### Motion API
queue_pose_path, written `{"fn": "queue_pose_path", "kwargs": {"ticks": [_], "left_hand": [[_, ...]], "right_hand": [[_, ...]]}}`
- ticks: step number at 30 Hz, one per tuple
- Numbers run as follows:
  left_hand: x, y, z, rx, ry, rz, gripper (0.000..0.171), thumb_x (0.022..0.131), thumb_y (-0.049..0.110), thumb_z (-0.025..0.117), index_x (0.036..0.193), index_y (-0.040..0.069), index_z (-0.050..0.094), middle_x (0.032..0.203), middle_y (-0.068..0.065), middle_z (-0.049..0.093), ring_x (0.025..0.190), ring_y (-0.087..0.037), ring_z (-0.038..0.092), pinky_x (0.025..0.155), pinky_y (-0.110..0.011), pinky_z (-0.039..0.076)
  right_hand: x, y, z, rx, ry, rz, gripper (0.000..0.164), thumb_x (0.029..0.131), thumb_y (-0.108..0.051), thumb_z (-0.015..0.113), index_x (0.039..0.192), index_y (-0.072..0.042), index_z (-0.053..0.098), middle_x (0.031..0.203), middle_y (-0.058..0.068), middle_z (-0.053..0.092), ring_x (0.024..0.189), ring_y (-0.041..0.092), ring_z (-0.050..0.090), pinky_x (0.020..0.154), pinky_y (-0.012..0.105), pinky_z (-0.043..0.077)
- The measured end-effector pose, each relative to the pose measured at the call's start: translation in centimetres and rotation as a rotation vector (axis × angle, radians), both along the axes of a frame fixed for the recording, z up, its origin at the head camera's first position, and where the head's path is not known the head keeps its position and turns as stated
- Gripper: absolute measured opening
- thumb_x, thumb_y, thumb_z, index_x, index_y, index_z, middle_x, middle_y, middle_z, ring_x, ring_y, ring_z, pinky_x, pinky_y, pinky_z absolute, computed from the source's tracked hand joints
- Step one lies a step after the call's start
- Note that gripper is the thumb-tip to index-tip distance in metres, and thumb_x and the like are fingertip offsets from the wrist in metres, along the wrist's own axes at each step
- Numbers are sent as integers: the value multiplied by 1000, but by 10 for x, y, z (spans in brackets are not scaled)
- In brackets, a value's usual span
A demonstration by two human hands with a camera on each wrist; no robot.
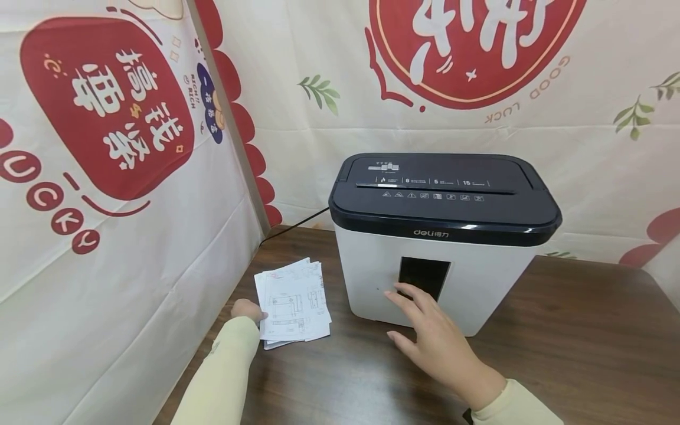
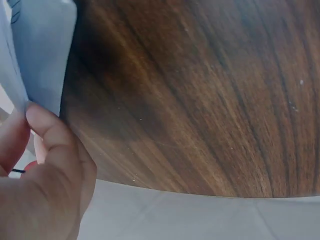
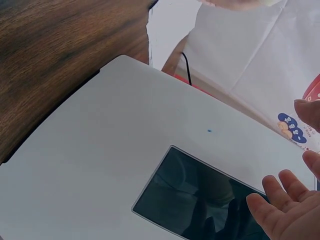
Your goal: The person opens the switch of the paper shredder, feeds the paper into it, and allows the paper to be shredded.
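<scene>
Tabletop [image 1: 584, 313] carries the white-and-black shredder [image 1: 435, 249], w/ the paper stack [image 1: 294, 304] near it on the L; R hand [image 1: 432, 339] is in front of the shredder, grip loose & holding nothing. L hand [image 1: 247, 310] has its grip pinching the paper stack at its L edge, can't tell how many sheets; step in hand is prob. picking up paper, next move likely calls for lifting it clear w/o dragging the rest.

Paper sheets [image 2: 46, 47] cut off by the left wrist view's edge, printed icons [image 1: 437, 196] too small to read
</scene>
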State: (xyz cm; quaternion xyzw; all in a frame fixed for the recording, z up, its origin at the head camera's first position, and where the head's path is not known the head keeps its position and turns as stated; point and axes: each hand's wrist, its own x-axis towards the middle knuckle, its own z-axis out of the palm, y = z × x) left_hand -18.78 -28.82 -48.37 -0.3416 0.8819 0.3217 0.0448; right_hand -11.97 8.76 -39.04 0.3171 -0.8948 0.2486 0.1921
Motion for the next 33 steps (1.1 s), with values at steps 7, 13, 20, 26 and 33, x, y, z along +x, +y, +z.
{"fn": "queue_pose_path", "kwargs": {"ticks": [7,13,20,26,33], "left_hand": [[3,-2,9,-74,-66,-106,32,82,15,75,85,-15,63,61,-9,58,59,-16,57,59,-23,47],[6,-7,11,59,-11,-65,26,82,8,73,87,-15,63,63,-9,57,55,-13,56,52,-19,46],[7,-13,11,98,5,-48,26,83,7,73,94,-15,64,73,-12,56,58,-14,54,54,-21,48],[6,-17,9,125,0,-53,21,86,9,69,94,-10,68,66,-10,58,54,-16,50,49,-23,38],[12,-20,7,386,128,0,27,90,3,61,113,-10,62,92,-17,69,66,-14,61,58,-21,47]], "right_hand": [[3,0,1,-6,-3,7,71,72,-14,85,135,-11,53,137,12,49,122,32,51,84,48,53],[4,0,1,-11,2,14,71,72,-15,85,135,-11,52,137,12,48,122,32,51,84,48,52],[5,0,2,-11,9,12,71,72,-15,85,135,-11,52,137,12,48,122,32,50,83,48,53],[6,0,2,-9,10,12,71,73,-15,85,135,-11,52,137,11,48,122,32,51,83,49,52],[8,1,1,-16,7,7,70,72,-14,85,134,-11,53,137,10,49,123,31,50,82,48,53]]}}
